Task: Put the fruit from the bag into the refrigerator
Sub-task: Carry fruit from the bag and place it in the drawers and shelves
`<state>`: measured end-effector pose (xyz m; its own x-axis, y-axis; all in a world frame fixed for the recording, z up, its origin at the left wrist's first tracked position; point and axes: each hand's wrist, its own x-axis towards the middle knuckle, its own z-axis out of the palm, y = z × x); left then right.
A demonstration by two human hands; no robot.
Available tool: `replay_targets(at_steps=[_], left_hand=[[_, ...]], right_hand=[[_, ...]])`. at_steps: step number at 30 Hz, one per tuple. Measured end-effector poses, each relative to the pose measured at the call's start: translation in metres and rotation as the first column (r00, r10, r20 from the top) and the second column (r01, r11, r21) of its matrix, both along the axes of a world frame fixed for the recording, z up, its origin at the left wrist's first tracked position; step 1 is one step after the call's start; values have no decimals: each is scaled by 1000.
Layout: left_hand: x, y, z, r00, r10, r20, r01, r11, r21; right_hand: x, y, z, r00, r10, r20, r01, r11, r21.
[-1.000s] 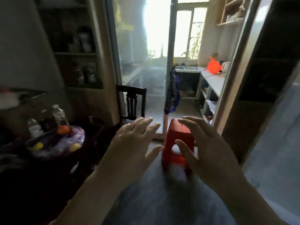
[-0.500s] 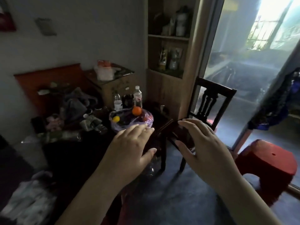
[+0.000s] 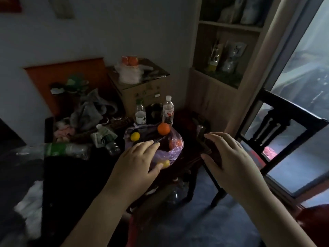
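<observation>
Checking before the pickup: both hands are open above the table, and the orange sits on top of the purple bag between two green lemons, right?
Not quite. The head view shows the orange on the purple bag, both hands open, but the lemons are yellow, not green.

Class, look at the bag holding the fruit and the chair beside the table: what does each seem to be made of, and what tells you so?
Bag: thin, glossy purple plastic film; it crinkles, and fruit shows through it. Chair: probably dark varnished wood, judging by its carved back slats, though dim light leaves this uncertain.
</observation>
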<state>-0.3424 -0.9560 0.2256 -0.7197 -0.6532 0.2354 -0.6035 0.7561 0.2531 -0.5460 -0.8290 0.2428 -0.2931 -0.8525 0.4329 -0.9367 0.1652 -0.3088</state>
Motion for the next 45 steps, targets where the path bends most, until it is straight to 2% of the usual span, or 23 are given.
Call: replay_targets(at_steps=[5, 8, 18, 24, 32, 36, 40, 45], left_hand=[[11, -71, -33, 988, 138, 67, -142, 988, 68], [8, -122, -51, 984, 170, 57, -174, 981, 81], [-39, -246, -136, 995, 46, 87, -71, 949, 308], [-59, -279, -181, 988, 2, 156, -65, 913, 403], [-78, -295, -227, 974, 89, 207, -177, 870, 461], [-85, -298, -243, 950, 148, 276, -265, 849, 457], [-96, -302, -250, 921, 221, 322, -344, 848, 403], [-106, -301, -250, 828, 319, 462, -498, 798, 341]], right_hand=[[-4, -94, -43, 989, 144, 42, -147, 985, 90], [-8, -154, -69, 982, 180, 63, -187, 971, 146], [-42, -282, -149, 987, 74, 140, -129, 889, 440], [-65, -338, -180, 981, 69, 179, -170, 750, 640], [-102, -393, -238, 968, 114, 226, -239, 707, 666], [-118, -402, -248, 973, 159, 166, -230, 710, 666], [-135, -412, -248, 985, 161, 59, -162, 763, 626], [-155, -421, -253, 983, 184, 19, -152, 748, 646]])
